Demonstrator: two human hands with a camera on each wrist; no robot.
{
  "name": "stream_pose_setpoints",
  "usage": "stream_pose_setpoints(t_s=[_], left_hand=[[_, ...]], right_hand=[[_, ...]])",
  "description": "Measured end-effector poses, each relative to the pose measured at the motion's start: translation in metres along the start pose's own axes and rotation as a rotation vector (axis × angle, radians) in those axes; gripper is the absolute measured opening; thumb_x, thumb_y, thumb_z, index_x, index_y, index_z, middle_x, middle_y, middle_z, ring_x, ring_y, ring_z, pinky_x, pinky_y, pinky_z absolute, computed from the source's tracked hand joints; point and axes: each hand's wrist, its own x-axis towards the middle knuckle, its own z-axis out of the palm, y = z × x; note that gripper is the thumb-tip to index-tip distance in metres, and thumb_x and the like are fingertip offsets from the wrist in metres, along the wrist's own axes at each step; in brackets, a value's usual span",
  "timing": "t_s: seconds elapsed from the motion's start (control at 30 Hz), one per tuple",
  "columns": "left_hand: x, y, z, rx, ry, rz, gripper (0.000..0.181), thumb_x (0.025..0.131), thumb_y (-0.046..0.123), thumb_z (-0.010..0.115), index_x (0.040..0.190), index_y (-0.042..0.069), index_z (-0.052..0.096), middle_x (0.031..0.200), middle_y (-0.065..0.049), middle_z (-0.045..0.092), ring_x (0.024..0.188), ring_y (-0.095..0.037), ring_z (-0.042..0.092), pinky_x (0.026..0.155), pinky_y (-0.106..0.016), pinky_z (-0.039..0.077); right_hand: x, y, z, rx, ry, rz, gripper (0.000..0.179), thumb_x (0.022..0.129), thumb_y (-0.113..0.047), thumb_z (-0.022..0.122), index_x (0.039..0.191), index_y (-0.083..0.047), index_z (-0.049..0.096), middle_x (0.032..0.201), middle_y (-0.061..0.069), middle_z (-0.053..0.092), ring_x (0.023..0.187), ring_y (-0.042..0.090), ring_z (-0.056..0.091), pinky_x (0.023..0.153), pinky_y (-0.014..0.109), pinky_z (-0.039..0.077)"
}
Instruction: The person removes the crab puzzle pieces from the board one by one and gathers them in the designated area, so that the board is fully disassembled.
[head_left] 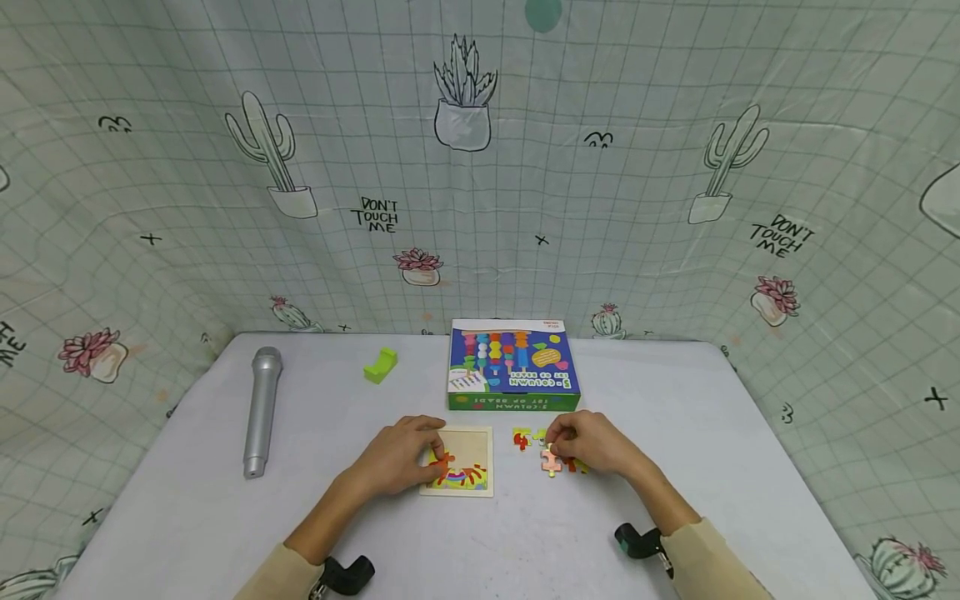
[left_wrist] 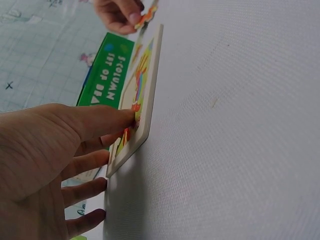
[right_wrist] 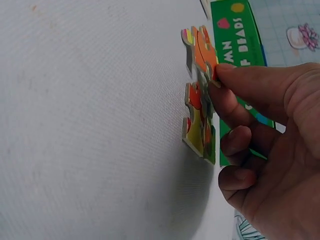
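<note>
I have a pinkish-orange puzzle piece [head_left: 551,461] pinched between the thumb and index finger of my right hand [head_left: 592,442], raised over the table to the right of the puzzle board; the other fingers of that hand curl loosely toward the palm. Close by lie more loose pieces [head_left: 521,437], red, yellow and green, some of them partly hidden by my hand.

The puzzle board [head_left: 468,442], square with a pale wooden rim, lies flat in front of me. Its near part carries fitted pieces [head_left: 467,477] showing a red and orange figure on yellow-green, while bare wood shows across the far part. My left hand [head_left: 401,458] is at its left side, the thumb pressing on the picture and the other fingers spread apart, reaching past the edge.

Just beyond the board is a blue and green bead-set box [head_left: 513,367], its lettering upside down to me. A bright green block [head_left: 381,365] lies to the left of the box, and farther left a silver microphone [head_left: 262,412] lies lengthwise on the white table [head_left: 517,542]. Behind everything hangs a grid-patterned cloth [head_left: 480,183] printed with potted plants.
</note>
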Motion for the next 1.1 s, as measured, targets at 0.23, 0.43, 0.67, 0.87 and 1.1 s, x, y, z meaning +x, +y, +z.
stream_pose_setpoints(t_s=[0.23, 0.43, 0.67, 0.87, 1.1], left_hand=[[0.001, -0.001, 0.000, 0.002, -0.002, 0.000, 0.016, 0.082, 0.031, 0.082, 0.082, 0.025, 0.067, 0.137, -0.008, 0.061, 0.129, -0.037, 0.052, 0.096, -0.058, 0.046], [0.001, -0.001, 0.000, 0.009, 0.003, 0.008, 0.016, 0.083, 0.031, 0.082, 0.082, 0.024, 0.067, 0.136, -0.009, 0.061, 0.128, -0.038, 0.053, 0.095, -0.058, 0.046], [0.001, -0.001, 0.000, 0.005, 0.005, 0.011, 0.016, 0.082, 0.030, 0.082, 0.082, 0.023, 0.068, 0.136, -0.009, 0.062, 0.128, -0.038, 0.053, 0.095, -0.059, 0.046], [0.000, -0.001, 0.001, 0.003, 0.005, 0.010, 0.016, 0.081, 0.029, 0.082, 0.083, 0.022, 0.069, 0.136, -0.010, 0.062, 0.128, -0.038, 0.053, 0.096, -0.059, 0.047], [0.000, -0.001, 0.001, 0.002, 0.009, 0.015, 0.016, 0.081, 0.029, 0.082, 0.082, 0.022, 0.068, 0.136, -0.010, 0.061, 0.127, -0.038, 0.053, 0.095, -0.058, 0.047]], right_hand=[[0.002, 0.003, 0.002, -0.040, 0.020, 0.006, 0.005, 0.090, -0.013, 0.073, 0.093, -0.010, 0.072, 0.077, -0.005, 0.064, 0.074, 0.013, 0.057, 0.067, 0.029, 0.047], [0.001, 0.002, 0.005, -0.065, 0.043, 0.007, 0.006, 0.092, -0.014, 0.072, 0.094, -0.009, 0.072, 0.077, -0.006, 0.064, 0.072, 0.013, 0.056, 0.066, 0.029, 0.047], [0.001, 0.001, 0.008, -0.098, 0.069, 0.005, 0.006, 0.091, -0.014, 0.072, 0.091, -0.009, 0.072, 0.075, -0.007, 0.062, 0.070, 0.012, 0.055, 0.063, 0.028, 0.046], [0.001, 0.001, 0.011, -0.108, 0.078, 0.002, 0.004, 0.090, -0.012, 0.073, 0.092, -0.009, 0.072, 0.074, -0.006, 0.061, 0.070, 0.012, 0.054, 0.063, 0.028, 0.045], [0.002, 0.001, 0.012, -0.116, 0.089, 0.001, 0.004, 0.088, -0.010, 0.074, 0.091, -0.010, 0.072, 0.074, -0.007, 0.061, 0.069, 0.011, 0.054, 0.062, 0.027, 0.045]])
